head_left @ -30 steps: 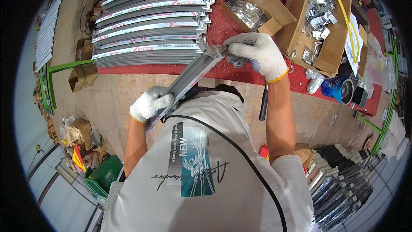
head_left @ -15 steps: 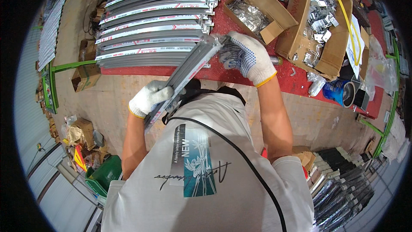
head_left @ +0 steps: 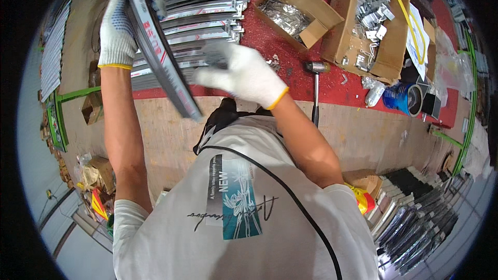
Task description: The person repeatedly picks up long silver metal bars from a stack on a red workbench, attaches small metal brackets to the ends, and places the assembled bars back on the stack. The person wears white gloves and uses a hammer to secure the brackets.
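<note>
A white knitted glove with blue dots and a yellow cuff covers my left hand, raised at the far left. Its fingers are wrapped round a long grey metal profile with white, red-printed film. The profile stands tilted, its far end leaving the picture's top and its near end by the table's front edge. My right hand, gloved alike, is just right of the profile's near part and apart from it. Its thumb and fingers are spread, smeared at the tips, with nothing visible between them. Behind both lie several similar profiles in rows on the red table.
A hammer rests on the red table, its handle over the front edge. Behind it stand a cardboard box of small metal parts and a larger box of metal brackets. A blue can lies at the right.
My left hand has swung up and away to the far left with the profile, which now leans the other way. My right hand has let go of the profile's end and moved left and nearer.
</note>
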Tool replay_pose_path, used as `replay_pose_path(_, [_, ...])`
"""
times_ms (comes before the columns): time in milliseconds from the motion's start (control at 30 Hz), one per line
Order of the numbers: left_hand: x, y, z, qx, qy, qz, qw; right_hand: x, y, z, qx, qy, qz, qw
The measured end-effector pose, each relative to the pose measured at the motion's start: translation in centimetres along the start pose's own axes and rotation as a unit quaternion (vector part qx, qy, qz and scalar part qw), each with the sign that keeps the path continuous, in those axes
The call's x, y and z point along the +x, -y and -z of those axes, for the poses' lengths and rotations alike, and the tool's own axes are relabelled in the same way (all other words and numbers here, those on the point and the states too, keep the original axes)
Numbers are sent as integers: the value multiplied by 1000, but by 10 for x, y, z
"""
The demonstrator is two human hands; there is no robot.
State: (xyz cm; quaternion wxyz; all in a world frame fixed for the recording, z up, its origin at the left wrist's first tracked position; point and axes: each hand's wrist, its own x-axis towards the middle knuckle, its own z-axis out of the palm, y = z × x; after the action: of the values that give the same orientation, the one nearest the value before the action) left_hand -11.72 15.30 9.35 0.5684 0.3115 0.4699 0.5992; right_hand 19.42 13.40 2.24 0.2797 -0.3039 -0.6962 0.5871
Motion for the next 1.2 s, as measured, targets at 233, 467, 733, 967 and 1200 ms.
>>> replay_pose_path(233, [-19,35,-5,-91,-190,-72,975,-4,8,-9,-195,-28,-14,980])
replay_pose_path(467, [-145,33,-16,470,-98,84,873,-37,-8,26,-300,97,-84,945])
replay_pose_path(733, [-138,84,-67,677,178,-93,708,-53,-25,29,-319,236,-87,914])
replay_pose_path(967, [-130,108,-58,666,256,117,691,-52,-22,41,-299,285,-65,909])
replay_pose_path(1200, [-140,130,-43,598,229,145,754,-67,-15,122,-256,-36,31,966])
